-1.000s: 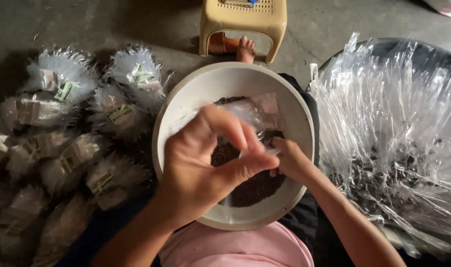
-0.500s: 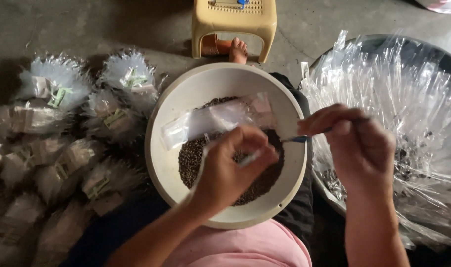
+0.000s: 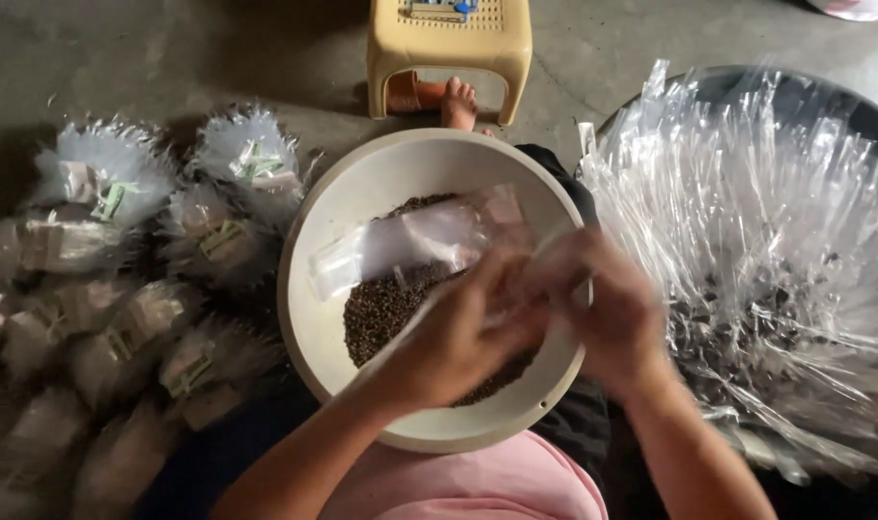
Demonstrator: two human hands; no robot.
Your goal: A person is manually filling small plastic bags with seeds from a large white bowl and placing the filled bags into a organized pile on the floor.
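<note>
Meeting over a cream bowl (image 3: pixel 343 207) of dark seeds (image 3: pixel 381 308), the left hand (image 3: pixel 458 337) and blurred right hand (image 3: pixel 607 313) pinch a clear plastic packet (image 3: pixel 410 241) — filled packets (image 3: pixel 121 289) piled alongside.

Bare forearms, a pink garment (image 3: pixel 497 486) at the waist, one bare foot (image 3: pixel 458 101).

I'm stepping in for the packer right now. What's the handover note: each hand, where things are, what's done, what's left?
Left hand: over the bowl, pinching a small clear bag.
Right hand: blurred, meeting the left at the bag's end; grip unclear.
Dark seeds lie in the bowl on the lap.
Done: many filled packets heaped on the floor, left.
Left: seeds in the bowl; empty bags piled at right.
</note>
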